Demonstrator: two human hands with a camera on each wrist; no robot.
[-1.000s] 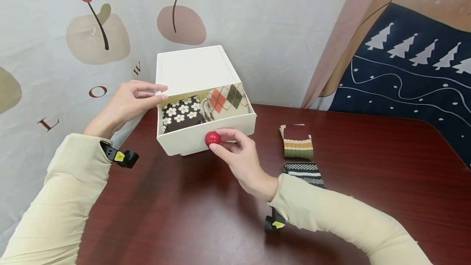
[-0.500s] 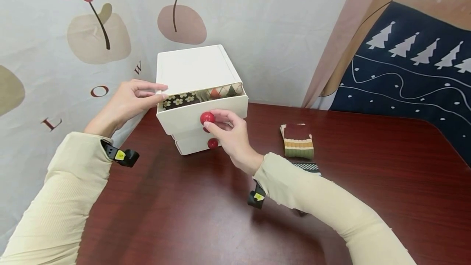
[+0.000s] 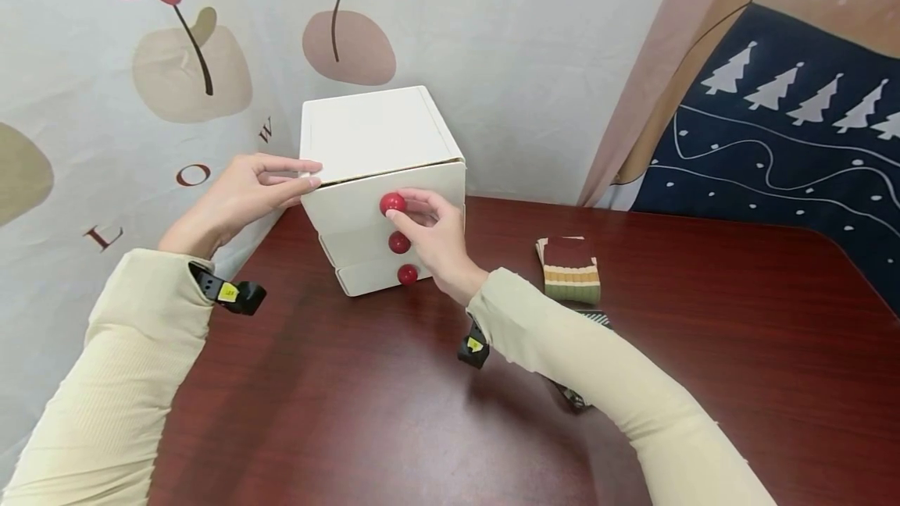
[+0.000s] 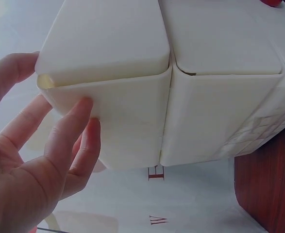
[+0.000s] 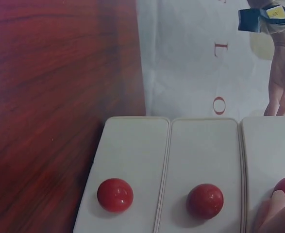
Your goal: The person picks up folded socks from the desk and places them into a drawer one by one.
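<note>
On my head feed, a white cabinet (image 3: 380, 135) with 3 stacked drawers stands towards the back of the dark red desk (image 3: 337, 404). At the cabinet's front I see the right hand (image 3: 437, 239) pinching the top knob (image 3: 391, 204), a red ball, between thumb and fingers. The top drawer (image 3: 344, 205) sits nearly all the way in; I make out a thin dark gap along its upper edge, under the cabinet's top. The left hand (image 3: 246, 192) rests at the cabinet's upper left front corner, and my left wrist feed shows its fingers spread and fairly straight, touching the white panels.

Under the top knob, the middle knob (image 3: 399, 242) and the bottom knob (image 3: 407, 275) line up down the cabinet's front, both red.

To the right of the cabinet, a folded striped cloth (image 3: 571, 270) in maroon, cream, yellow and green lies on the desk. Just in front of it I see part of a black-and-white cloth (image 3: 596, 318), mostly hidden by the right sleeve (image 3: 583, 361). Behind the cabinet hangs a pale curtain (image 3: 506, 61) printed with flowers and letters; farther right is a navy cloth (image 3: 745, 186) with white trees.
</note>
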